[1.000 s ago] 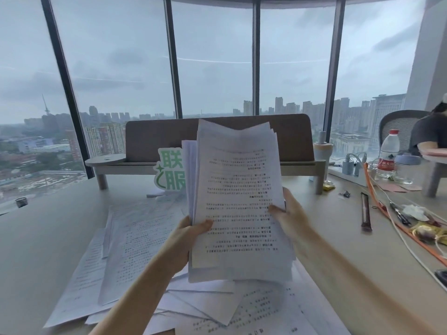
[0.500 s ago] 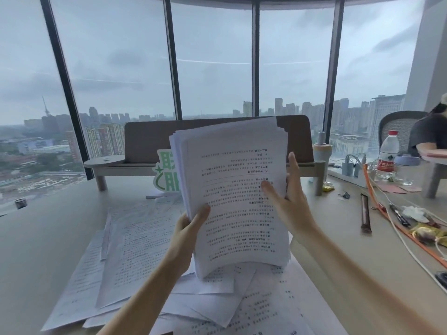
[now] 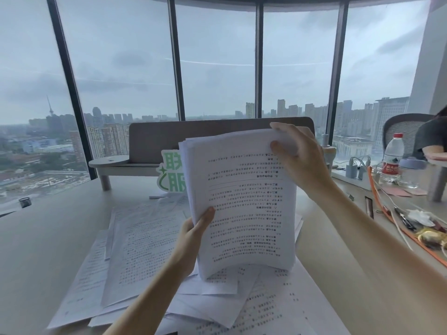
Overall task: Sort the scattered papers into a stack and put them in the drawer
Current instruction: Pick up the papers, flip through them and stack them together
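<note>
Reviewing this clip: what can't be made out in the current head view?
- Drawer: nowhere in the head view.
- Right hand fingers: behind the held stack.
- Loose sheets: partly under the stack, cut by the bottom edge.
- Stack's sheet count: too fine.
- Left hand: only the thumb shows in front.

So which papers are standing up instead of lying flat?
The thick white printed paper stack, gripped upright by the left hand and right hand. The loose sheets lie flat on the table.
</note>
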